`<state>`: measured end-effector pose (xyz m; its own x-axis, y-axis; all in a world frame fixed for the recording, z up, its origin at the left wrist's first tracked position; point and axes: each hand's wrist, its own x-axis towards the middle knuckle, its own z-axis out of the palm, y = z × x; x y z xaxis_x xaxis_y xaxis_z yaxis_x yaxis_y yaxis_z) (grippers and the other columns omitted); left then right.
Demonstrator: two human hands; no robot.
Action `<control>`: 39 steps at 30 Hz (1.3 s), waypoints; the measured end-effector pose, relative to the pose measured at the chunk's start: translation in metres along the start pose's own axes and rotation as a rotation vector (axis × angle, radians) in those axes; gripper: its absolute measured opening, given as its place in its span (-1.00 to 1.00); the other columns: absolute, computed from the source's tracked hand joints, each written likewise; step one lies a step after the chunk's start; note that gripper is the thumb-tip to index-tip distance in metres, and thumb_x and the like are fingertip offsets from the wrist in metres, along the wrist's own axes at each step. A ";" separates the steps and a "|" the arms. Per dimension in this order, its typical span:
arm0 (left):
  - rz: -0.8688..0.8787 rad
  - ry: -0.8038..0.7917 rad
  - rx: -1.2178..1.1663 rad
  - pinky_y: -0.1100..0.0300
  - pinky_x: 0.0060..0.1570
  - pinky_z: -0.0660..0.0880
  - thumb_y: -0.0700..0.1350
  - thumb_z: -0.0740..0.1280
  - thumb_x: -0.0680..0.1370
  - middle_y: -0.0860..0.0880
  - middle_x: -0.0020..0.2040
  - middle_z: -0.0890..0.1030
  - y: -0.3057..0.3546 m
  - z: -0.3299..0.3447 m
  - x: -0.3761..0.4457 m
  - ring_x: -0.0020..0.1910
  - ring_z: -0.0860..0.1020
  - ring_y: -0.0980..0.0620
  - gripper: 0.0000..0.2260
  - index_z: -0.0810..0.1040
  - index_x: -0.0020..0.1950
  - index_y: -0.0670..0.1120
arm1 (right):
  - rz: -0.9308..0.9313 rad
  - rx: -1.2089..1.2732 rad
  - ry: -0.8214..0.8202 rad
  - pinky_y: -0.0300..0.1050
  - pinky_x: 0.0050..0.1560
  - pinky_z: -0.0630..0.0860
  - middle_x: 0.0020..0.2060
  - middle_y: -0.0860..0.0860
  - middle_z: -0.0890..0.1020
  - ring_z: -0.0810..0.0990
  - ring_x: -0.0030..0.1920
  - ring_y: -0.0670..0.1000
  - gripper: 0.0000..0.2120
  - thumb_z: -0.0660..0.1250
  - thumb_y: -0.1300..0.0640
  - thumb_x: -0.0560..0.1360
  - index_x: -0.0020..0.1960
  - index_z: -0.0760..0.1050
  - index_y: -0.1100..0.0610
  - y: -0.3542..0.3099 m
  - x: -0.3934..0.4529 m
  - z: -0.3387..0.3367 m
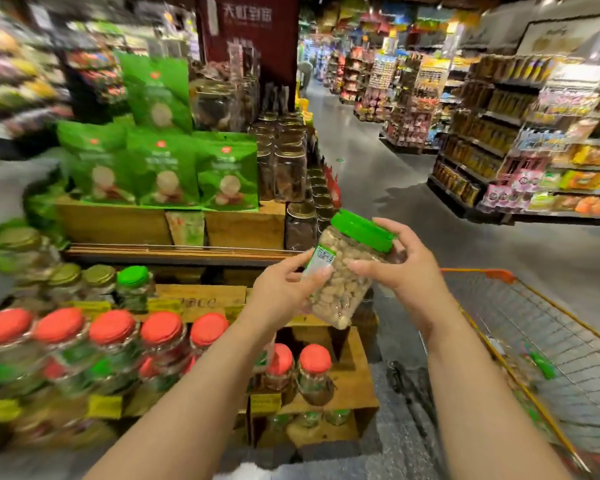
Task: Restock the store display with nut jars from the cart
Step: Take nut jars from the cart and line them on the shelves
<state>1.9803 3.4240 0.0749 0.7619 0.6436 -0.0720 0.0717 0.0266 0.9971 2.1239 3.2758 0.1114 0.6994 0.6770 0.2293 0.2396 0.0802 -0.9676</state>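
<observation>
Both my hands grip the nut jar [347,275] midair, left hand [284,292] low, right hand [399,268] by the green lid [362,230] tilted toward 1 o'clock; display [201,299] at 9 o'clock, left nearer.

Bare crate top [355,372] right of the crowded red-lidded jars [314,372].

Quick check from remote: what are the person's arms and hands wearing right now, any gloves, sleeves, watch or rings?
Nothing is worn that shows. The left hand and right hand are bare, with no gloves, and no rings can be made out. Both forearms are uncovered from the wrists down to the bottom edge of the picture: no sleeves, watch, bracelet or wristband. The fingernails look short and plain. The picture is somewhat blurred, so fine details could be missed.
</observation>
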 end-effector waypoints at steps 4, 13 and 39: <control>0.066 0.013 -0.004 -0.06 0.02 0.68 0.14 0.51 0.50 0.03 0.06 0.74 -0.008 -0.068 -0.012 0.05 0.71 0.06 -0.47 0.53 0.45 0.12 | 0.028 0.052 -0.056 -0.06 0.18 0.62 0.28 -0.07 0.61 0.62 0.23 -0.12 -0.05 0.71 0.19 0.21 0.48 0.34 -0.09 -0.001 0.006 0.071; 0.092 0.120 0.087 0.00 0.00 0.68 0.17 0.44 0.54 0.15 0.02 0.72 -0.013 -0.241 -0.026 -0.01 0.70 0.13 -0.39 0.31 0.56 0.23 | 0.006 0.003 -0.161 0.01 0.16 0.61 0.21 -0.10 0.66 0.62 0.24 -0.04 -0.18 0.71 -0.07 0.19 0.39 0.47 -0.17 0.000 0.026 0.252; 0.132 0.185 0.246 -0.06 0.35 0.50 0.21 0.57 0.38 0.17 0.34 0.61 -0.014 -0.421 0.144 0.37 0.53 0.13 -0.26 0.44 0.52 0.14 | 0.155 -0.013 -0.356 0.18 0.29 0.57 0.24 -0.05 0.63 0.60 0.27 0.01 -0.09 0.71 -0.08 0.15 0.45 0.45 -0.22 0.051 0.209 0.425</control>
<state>1.8180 3.8388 0.0614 0.6469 0.7577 0.0861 0.1502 -0.2373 0.9598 1.9965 3.7325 0.0647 0.4506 0.8923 0.0268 0.1595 -0.0510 -0.9859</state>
